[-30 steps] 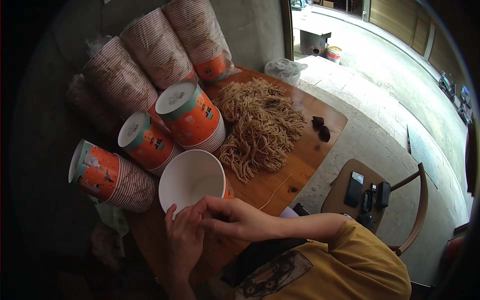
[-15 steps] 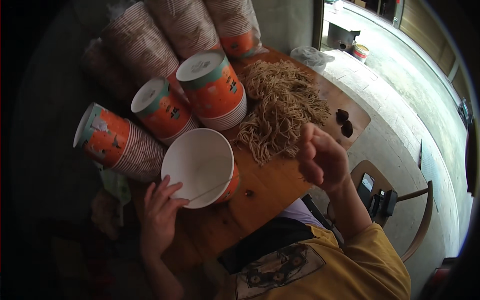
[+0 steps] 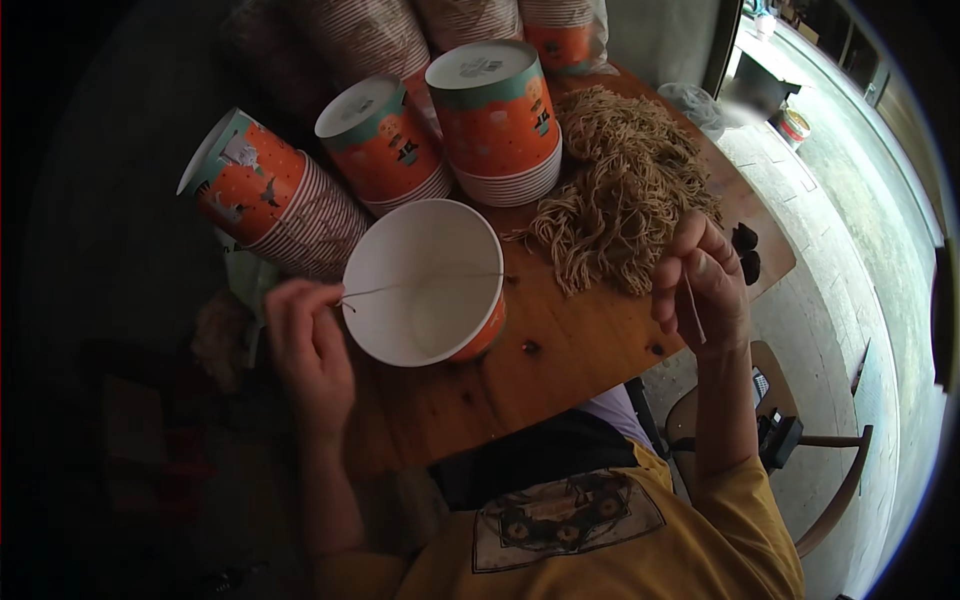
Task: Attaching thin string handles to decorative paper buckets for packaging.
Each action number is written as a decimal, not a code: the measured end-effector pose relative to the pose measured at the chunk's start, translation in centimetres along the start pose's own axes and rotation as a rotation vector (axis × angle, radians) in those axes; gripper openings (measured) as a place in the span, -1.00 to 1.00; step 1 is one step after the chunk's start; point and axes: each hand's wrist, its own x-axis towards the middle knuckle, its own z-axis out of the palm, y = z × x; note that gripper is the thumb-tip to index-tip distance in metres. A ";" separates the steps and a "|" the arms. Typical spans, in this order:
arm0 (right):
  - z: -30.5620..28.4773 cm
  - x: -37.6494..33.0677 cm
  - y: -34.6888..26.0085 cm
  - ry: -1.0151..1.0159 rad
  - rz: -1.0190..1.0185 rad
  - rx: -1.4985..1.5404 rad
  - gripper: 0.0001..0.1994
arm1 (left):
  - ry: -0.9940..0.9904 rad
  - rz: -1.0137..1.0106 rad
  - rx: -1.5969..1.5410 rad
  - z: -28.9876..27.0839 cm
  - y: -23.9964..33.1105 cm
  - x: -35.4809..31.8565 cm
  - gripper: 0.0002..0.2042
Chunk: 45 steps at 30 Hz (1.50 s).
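A white-lined paper bucket (image 3: 385, 255) with an orange outside lies tilted on the wooden table, its mouth facing me. My left hand (image 3: 312, 335), beside its left rim, is closed in a pinch on one end of a thin brown cord (image 3: 372, 291). That cord runs across the mouth to the right rim; beyond there I cannot follow it clearly. Right of the bucket, my right hand (image 3: 715, 285) is raised with curled fingers closed on cord, and a short pale end hangs below them. Behind it lies a heap of tangled brown cords (image 3: 630, 180).
Stacked orange-and-green paper buckets (image 3: 500, 115) stand upside down behind, with another stack (image 3: 265, 190) leaning at left. Bagged stacks (image 3: 360, 40) fill the back. Small dark objects (image 3: 746, 255) sit at the table's (image 3: 590, 350) right edge. A wooden chair (image 3: 690, 415) stands at right.
My left hand has come off the bucket's rim and now pinches the cord's end. The cord now crosses higher over the mouth. My right hand now shows a hanging cord end; the view has shifted.
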 end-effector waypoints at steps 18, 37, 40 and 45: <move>2.5 2.6 2.6 0.089 -0.108 -0.433 -0.89 | -0.609 -0.013 -0.225 0.9 3.7 -0.6 -0.77; 2.3 0.9 5.8 0.176 0.147 -0.796 -0.91 | -0.640 -0.259 -0.450 0.6 3.9 3.0 -0.73; 2.6 1.3 6.8 0.176 0.054 -0.758 -0.89 | -0.616 -0.312 -0.513 0.2 3.5 3.3 -0.72; 3.3 2.0 7.2 0.135 0.153 -0.791 -0.90 | -0.623 -0.424 -0.606 -0.3 3.4 3.4 -0.71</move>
